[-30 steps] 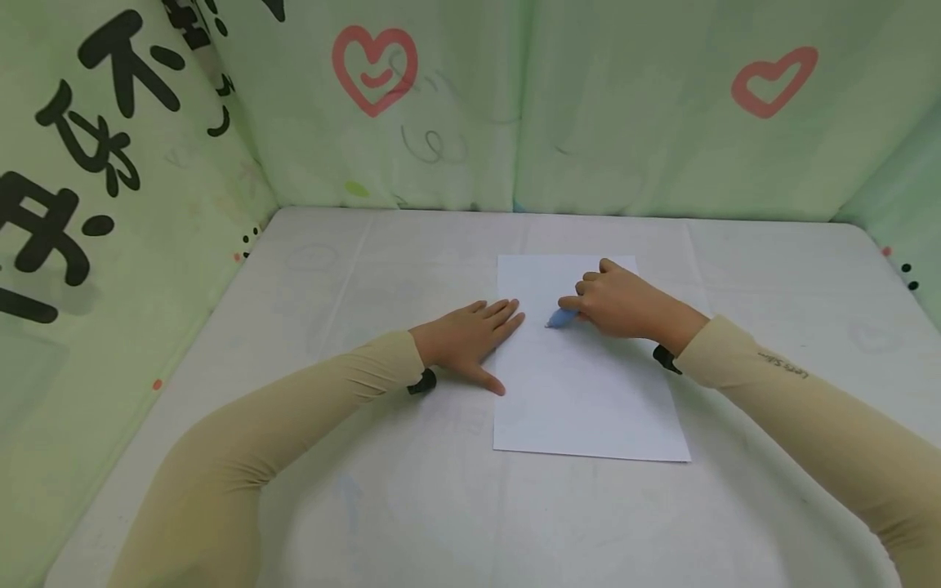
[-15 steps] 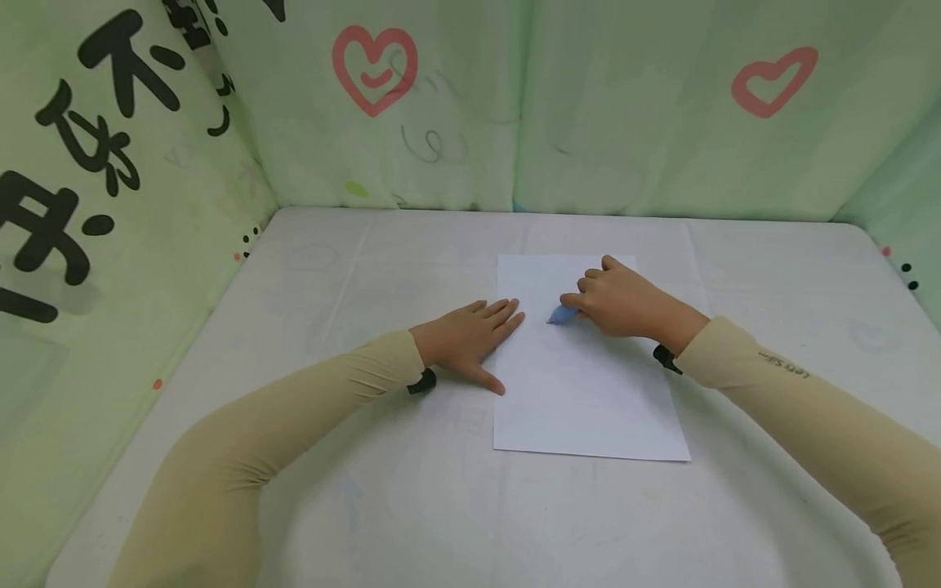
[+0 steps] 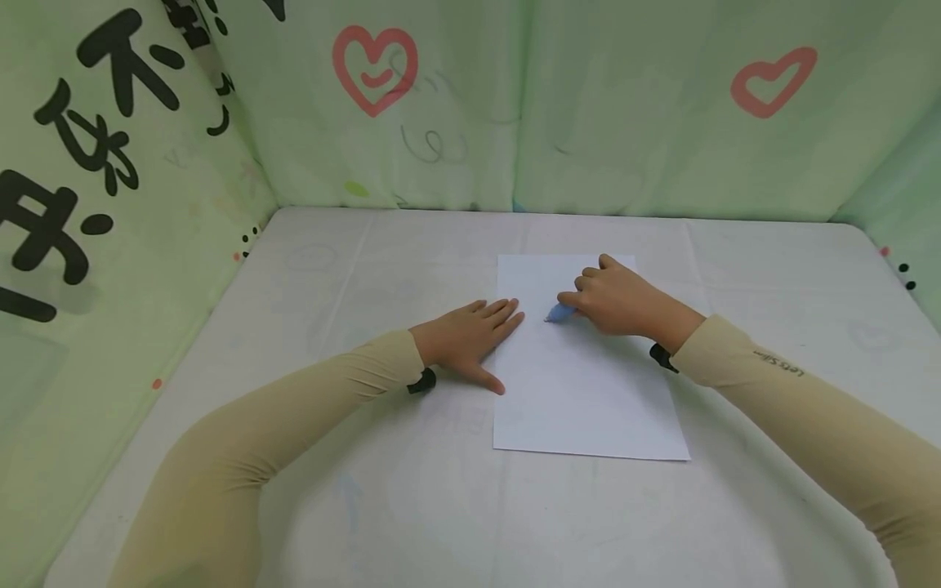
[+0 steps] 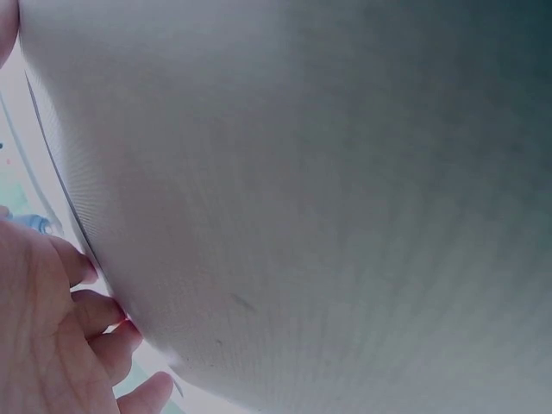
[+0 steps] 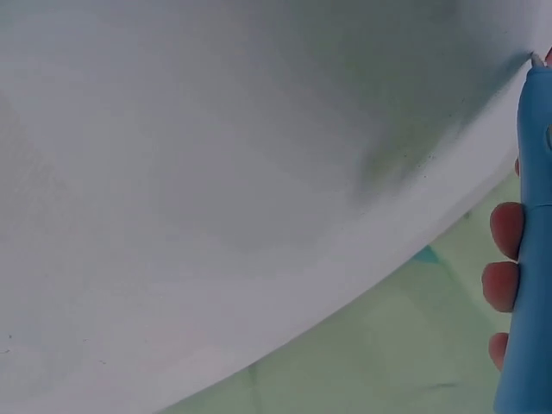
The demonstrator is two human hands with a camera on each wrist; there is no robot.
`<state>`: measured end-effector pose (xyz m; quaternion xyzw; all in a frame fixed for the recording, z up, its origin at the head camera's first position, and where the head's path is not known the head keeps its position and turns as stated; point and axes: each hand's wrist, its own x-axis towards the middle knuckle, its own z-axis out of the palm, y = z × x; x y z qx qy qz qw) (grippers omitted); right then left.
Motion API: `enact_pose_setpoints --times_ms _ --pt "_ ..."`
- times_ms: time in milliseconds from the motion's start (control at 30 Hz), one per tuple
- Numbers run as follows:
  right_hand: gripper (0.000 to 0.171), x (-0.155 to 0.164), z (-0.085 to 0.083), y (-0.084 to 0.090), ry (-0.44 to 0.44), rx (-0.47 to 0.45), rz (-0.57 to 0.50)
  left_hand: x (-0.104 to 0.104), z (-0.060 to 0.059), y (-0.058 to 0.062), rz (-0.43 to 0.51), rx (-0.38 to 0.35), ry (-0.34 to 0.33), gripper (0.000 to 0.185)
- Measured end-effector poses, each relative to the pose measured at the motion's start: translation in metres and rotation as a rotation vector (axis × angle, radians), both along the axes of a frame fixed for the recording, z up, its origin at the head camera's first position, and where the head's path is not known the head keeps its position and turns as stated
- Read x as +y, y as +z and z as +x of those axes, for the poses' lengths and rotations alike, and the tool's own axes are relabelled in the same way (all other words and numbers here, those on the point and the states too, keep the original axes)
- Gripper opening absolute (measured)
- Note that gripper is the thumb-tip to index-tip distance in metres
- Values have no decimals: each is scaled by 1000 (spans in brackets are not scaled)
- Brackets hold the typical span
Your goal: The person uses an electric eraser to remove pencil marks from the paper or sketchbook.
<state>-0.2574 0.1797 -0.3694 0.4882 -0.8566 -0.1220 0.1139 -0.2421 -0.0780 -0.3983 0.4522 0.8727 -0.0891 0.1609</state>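
Observation:
A white sheet of paper (image 3: 581, 384) lies on the light grey table (image 3: 367, 490). My right hand (image 3: 613, 300) grips a light blue pen (image 3: 560, 314) with its tip down on the upper half of the sheet. In the right wrist view the blue pen (image 5: 528, 259) runs down the right edge with fingertips (image 5: 504, 228) curled round it. My left hand (image 3: 470, 336) lies flat, fingers straight, pressing on the table at the paper's left edge. The left wrist view shows the left hand (image 4: 52, 345) against the surface.
Green padded walls with black characters (image 3: 81, 147) and red hearts (image 3: 375, 69) close in the table on the left, back and right. Both arms wear beige sleeves (image 3: 809, 425).
My right hand with the pen has shifted very slightly up and left on the paper. The left hand has not moved.

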Motion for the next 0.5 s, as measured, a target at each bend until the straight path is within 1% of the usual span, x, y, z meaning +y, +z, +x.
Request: enact_pose_setpoints --times_ms 133,300,500 --pt "19 4 1 -1 4 -4 -2 0 -1 -1 0 -5 -1 113" --pt "19 7 4 -1 -4 12 -3 0 -2 -1 -5 -5 3 113" --pt "19 6 6 0 -9 19 0 1 -1 -1 -6 -5 4 113"
